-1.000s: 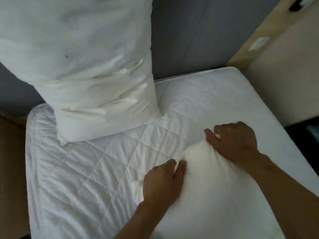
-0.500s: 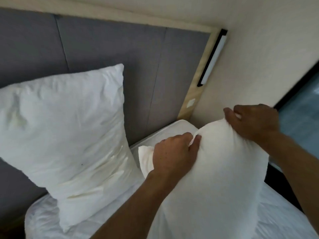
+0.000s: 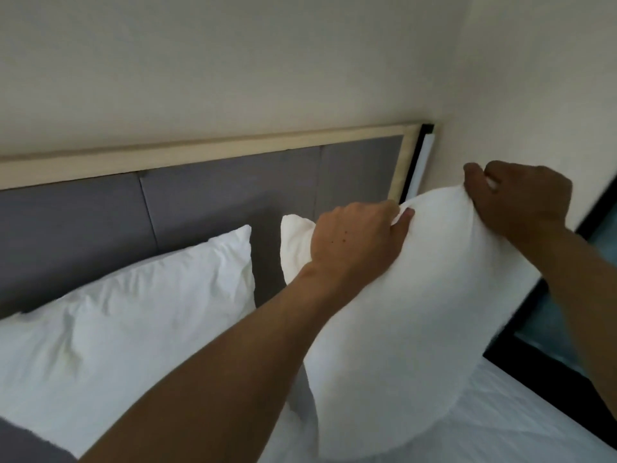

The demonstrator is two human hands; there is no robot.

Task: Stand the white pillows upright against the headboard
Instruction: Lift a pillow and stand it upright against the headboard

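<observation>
One white pillow [image 3: 127,325] leans upright against the grey padded headboard [image 3: 207,198] on the left. A second white pillow [image 3: 410,312] hangs upright to its right, lifted in front of the headboard's right end. My left hand [image 3: 359,238] pinches its top edge near the left corner. My right hand [image 3: 521,198] grips the top right corner. Its lower end reaches down toward the mattress [image 3: 521,426]; whether it touches is hidden by the pillow itself.
A light wood frame [image 3: 233,148] borders the headboard, with a black and white strip light [image 3: 422,165] at its right edge. A cream wall rises behind and to the right. A dark window frame [image 3: 547,332] runs beside the bed's right side.
The second pillow has been raised from the mattress and carried up toward the headboard's right end. Both hands kept their hold on its top edge. My view has tilted upward.
</observation>
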